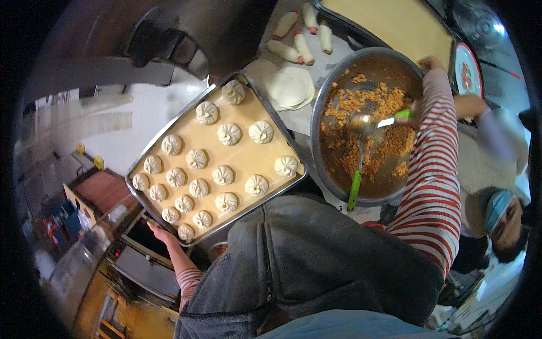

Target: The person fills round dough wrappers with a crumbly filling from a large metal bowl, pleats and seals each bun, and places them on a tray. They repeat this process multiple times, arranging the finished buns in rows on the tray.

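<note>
A metal baking tray point(241, 159) carries rows of pleated steamed buns point(229, 134) on a pale liner. My left hand point(160, 232) is beside its lower-left edge; whether it grips the tray is unclear. Above the bowl's upper right rim, my blurred right hand point(432, 64) reaches to the edge of a second lined tray point(394, 21); its fingers are hard to make out. Below my striped sleeve, a wide metal bowl point(324, 169) holds crumbly orange-brown filling point(385, 101). Two green-handled utensils are in it, including a spoon point(355, 186) leaning on the near rim.
Another person's arm point(470, 106) passes under my sleeve, the hand at a green handle point(402, 114). Round dough sheets point(290, 87) lie stacked beside dough-wrapped sausages point(302, 48). A red-rimmed plate point(468, 70) sits at right. A masked person point(501, 216) is nearby.
</note>
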Available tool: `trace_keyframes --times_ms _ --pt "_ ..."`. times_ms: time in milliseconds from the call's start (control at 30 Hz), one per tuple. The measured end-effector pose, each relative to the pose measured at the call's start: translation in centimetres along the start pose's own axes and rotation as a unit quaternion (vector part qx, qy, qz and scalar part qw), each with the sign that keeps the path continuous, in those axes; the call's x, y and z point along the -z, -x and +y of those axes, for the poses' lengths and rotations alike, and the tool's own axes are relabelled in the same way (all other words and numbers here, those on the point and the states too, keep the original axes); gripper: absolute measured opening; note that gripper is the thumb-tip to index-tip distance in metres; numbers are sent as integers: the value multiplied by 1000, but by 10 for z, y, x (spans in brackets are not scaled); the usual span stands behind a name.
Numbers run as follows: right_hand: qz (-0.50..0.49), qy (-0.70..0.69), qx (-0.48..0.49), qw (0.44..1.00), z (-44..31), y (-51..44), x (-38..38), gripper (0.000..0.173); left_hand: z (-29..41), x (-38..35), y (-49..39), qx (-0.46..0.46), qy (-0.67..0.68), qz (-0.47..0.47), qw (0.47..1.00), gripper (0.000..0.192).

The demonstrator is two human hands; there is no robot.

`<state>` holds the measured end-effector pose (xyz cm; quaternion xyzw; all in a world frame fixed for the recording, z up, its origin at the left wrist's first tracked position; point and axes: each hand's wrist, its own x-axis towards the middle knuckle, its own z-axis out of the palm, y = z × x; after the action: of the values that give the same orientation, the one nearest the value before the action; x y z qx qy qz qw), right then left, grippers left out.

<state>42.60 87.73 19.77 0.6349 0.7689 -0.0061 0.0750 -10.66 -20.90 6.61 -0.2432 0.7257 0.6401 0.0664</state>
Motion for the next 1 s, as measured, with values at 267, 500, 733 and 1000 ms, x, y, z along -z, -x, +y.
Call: trace_keyframes --times_ms 267,500,733,1000 --pt "-61 -135 -3 989 58 -55 -46 33 15 -11 21 -16 -185 68 980 40" --pt "-83 -483 228 841 -182 253 87 44 5 -13 2 8 18 4 1000 56" --pt "-72 -255 399 878 -399 578 -48 56 4 -10 -3 1 43 -38 998 51" --pt "110 -246 398 877 -407 609 -116 53 -8 -1 -16 -18 37 -67 997 46"
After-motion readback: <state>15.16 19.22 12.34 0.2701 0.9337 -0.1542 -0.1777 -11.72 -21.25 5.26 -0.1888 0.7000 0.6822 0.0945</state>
